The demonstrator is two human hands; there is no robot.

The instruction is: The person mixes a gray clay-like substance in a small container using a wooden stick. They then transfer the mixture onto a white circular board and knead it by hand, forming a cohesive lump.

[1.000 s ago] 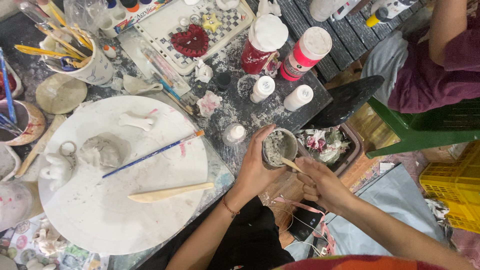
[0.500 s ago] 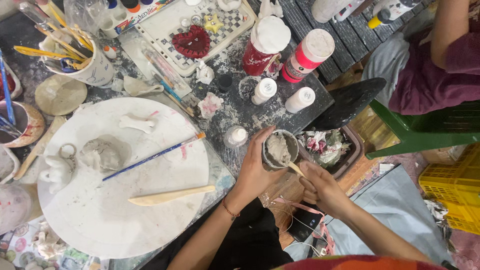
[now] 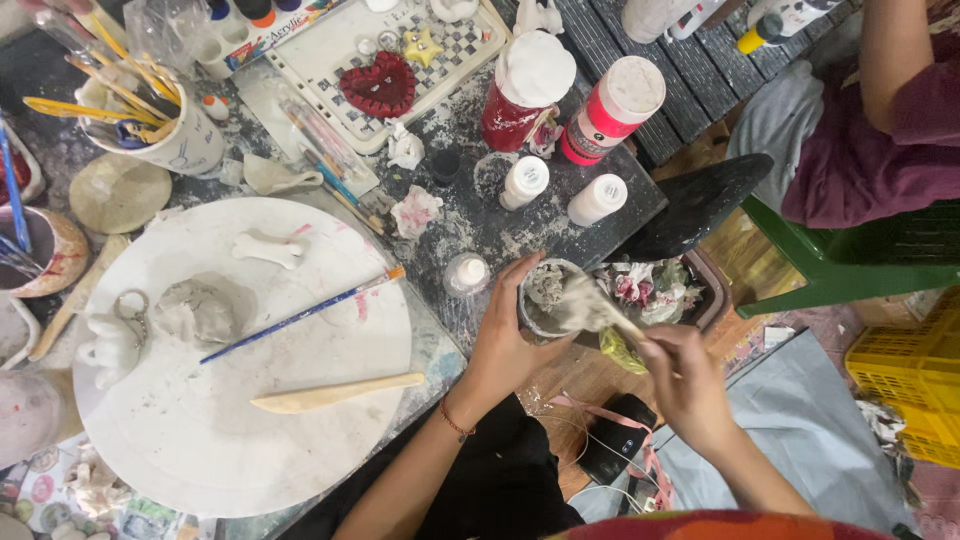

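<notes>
- Left hand (image 3: 503, 345) wrapped around a small grey cup (image 3: 545, 297), holding it just off the table (image 3: 480, 215) edge near its right corner.
- Right hand (image 3: 685, 385) pinching a stick (image 3: 618, 320), tip coated in grey paste, inside the cup.
- Bin of crumpled tissues (image 3: 655, 290) just beside the cup.
- Small white bottles (image 3: 560, 190) behind it.
- Round white board (image 3: 240, 360) to the left, carrying blue paintbrush (image 3: 300, 315), wooden tool (image 3: 335, 393), clay lump (image 3: 195, 310).

Bright, even overhead light with soft shadows (no harsh glare), sharp focus centrally, slight wide-angle stretching toward edges.
</notes>
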